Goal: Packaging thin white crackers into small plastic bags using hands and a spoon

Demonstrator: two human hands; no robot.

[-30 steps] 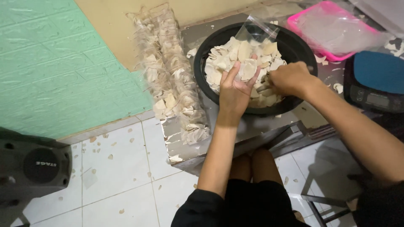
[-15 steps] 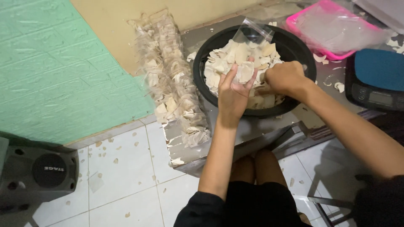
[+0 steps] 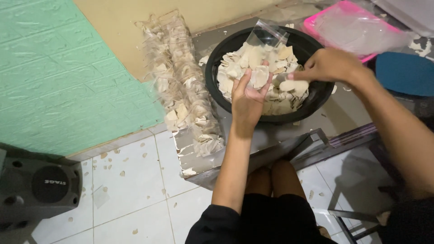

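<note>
Lifted now, right hand [image 3: 327, 65] pinches chips [image 3: 289, 85] beside left hand [image 3: 247, 97].

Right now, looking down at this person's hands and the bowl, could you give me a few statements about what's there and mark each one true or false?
1. The left hand holds a clear plastic bag over the bowl. True.
2. The bowl is white. False: it is black, filled with pale chips.
3. The right hand pinches a chip above the bowl. True.
4. A row of filled bags lies to the right of the bowl. False: it lies to its left, along the wall.
5. A pink tray sits beyond the bowl. True.
</note>
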